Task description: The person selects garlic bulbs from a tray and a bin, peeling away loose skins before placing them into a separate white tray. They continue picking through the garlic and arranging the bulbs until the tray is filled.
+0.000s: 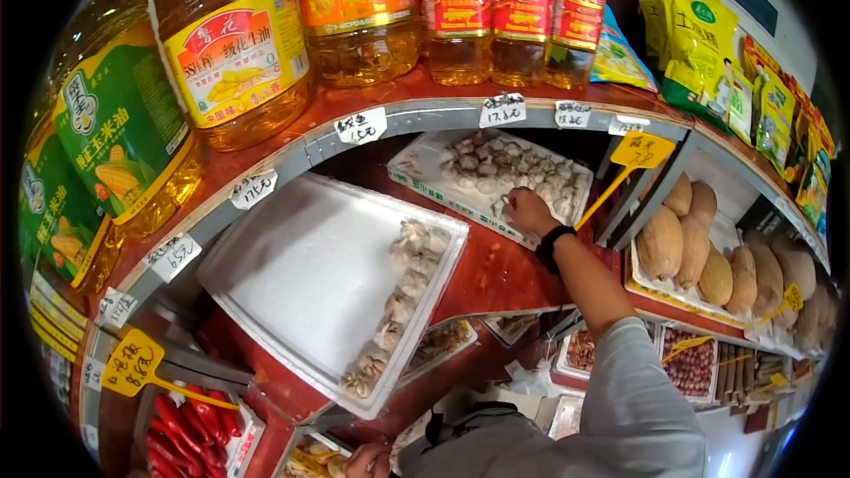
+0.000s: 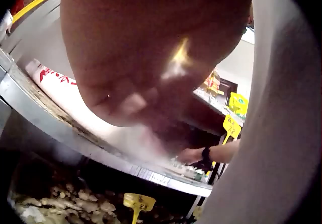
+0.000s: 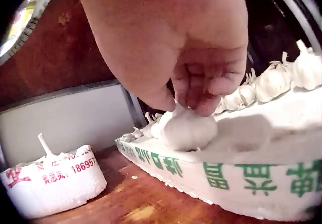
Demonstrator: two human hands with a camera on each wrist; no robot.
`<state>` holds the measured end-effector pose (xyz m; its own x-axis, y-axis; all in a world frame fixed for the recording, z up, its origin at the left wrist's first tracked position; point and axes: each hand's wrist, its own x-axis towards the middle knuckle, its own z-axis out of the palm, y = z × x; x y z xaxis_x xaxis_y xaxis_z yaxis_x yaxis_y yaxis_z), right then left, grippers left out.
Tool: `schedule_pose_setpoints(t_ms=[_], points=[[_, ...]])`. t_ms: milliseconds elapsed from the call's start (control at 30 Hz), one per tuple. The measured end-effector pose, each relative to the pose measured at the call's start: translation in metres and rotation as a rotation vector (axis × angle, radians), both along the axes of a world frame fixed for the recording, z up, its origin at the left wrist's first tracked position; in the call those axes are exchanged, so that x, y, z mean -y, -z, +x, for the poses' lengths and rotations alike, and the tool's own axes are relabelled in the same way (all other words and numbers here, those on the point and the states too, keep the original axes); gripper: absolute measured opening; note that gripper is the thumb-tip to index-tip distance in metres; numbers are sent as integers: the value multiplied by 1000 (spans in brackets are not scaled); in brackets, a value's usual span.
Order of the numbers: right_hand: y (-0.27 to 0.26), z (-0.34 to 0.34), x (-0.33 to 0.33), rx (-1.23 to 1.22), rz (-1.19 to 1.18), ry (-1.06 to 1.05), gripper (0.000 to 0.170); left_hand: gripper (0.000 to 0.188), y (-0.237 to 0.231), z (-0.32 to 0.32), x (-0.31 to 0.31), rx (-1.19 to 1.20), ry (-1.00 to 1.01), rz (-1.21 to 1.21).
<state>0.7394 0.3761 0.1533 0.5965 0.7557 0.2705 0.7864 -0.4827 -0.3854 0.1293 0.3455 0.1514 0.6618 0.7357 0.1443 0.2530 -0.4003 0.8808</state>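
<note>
At the far foam box (image 1: pixel 425 179) in the head view, my right hand (image 1: pixel 529 211) reaches in among the loose garlic bulbs. The right wrist view shows that hand (image 3: pixel 201 68) pinching a white garlic bulb (image 3: pixel 188 129) by its stem, with the bulb low over the box edge lettered in green. More garlic bulbs (image 3: pixel 274 80) line up behind it. My left hand (image 1: pixel 367 460) hangs low by my body at the bottom of the head view, loosely curled, with nothing seen in it. In the left wrist view this hand (image 2: pixel 151 58) is large and blurred, fingers mostly hidden.
A nearer foam box (image 1: pixel 301 257) has garlic bulbs (image 1: pixel 398 301) along its right side. Big oil bottles (image 1: pixel 235 53) stand on the shelf above. Squashes (image 1: pixel 677 239) sit to the right, red peppers (image 1: pixel 190 429) at lower left. A yellow price sign (image 1: pixel 639 150) rises beside my right arm.
</note>
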Motion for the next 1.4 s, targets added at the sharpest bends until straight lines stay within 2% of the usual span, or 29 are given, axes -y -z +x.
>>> schedule_pose_setpoints(t_ms=[33, 100, 167, 233, 267, 300, 333, 367, 433, 500, 567, 633, 700, 767, 800, 933, 1000, 1133, 1200, 1233, 1267, 1333, 1367, 1400], points=[[-1, 3, 1, -16, -32, -31, 22, 11, -7, 5, 1, 36, 4, -88], [-6, 1, 4, 41, 11, -58, 22, 11, -24, 17, -6, 72, 39, -28], [-18, -10, 5, 89, 91, -111, 20, 13, -40, 27, -12, 41, 113, -109], [-45, -36, 8, 96, 251, -239, 15, 19, -64, 49, -25, 65, 168, -4], [-59, -58, 10, 12, 296, -294, 14, 7, -81, 68, -30, 123, 198, 119], [-69, -83, 13, -80, 334, -352, 13, 5, -94, 80, -35, 176, 223, 238], [-78, -110, 19, -149, 307, -455, 11, 13, -93, 89, -42, 133, 209, 222], [-84, -137, 25, -218, 282, -557, 11, 32, -88, 99, -51, 90, 195, 209], [-86, -187, 34, -159, 286, -825, 10, 39, -90, 122, -54, 100, 83, 431], [-82, -236, 46, -161, 279, -906, 12, 42, -93, 141, -55, 113, 68, 368], [-82, -262, 47, -278, 296, -937, 13, 45, -87, 146, -60, 131, 63, 304], [-82, -267, 41, -297, 271, -948, 13, 45, -72, 148, -70, 152, 111, 449], [-82, -264, 28, -357, 222, -964, 13, 44, -64, 143, -71, 150, 69, 473], [-77, -252, 7, -380, 216, -963, 11, 43, -69, 141, -68, 41, -205, 199], [-77, -245, -5, -336, 216, -936, 11, 43, -72, 140, -67, 94, -303, 167], [-60, -212, -67, -252, 178, -874, 11, 37, -66, 116, -79, -17, -220, 304], [-52, -204, -93, -118, 133, -841, 12, 37, -57, 106, -77, -45, -209, 329], [-52, -207, -111, -113, 70, -877, 14, 36, -51, 96, -74, -59, -202, 319], [-64, -215, -103, -411, 44, -998, 17, 40, -54, 97, -80, 19, -226, 230], [-70, -223, -97, -411, 31, -1010, 17, 44, -55, 98, -84, 94, -238, 143], [-72, -233, -89, -581, 53, -1048, 14, 53, -51, 100, -90, 183, -210, 8], [-63, -248, -79, -886, 57, -1103, 13, 56, -73, 111, -99, 204, -196, -41], [-64, -251, -76, -887, 51, -1110, 13, 60, -83, 117, -104, 218, -170, -82], [-76, -259, -69, -952, -63, -1089, 13, 50, -86, 124, -108, 286, -188, -88]])
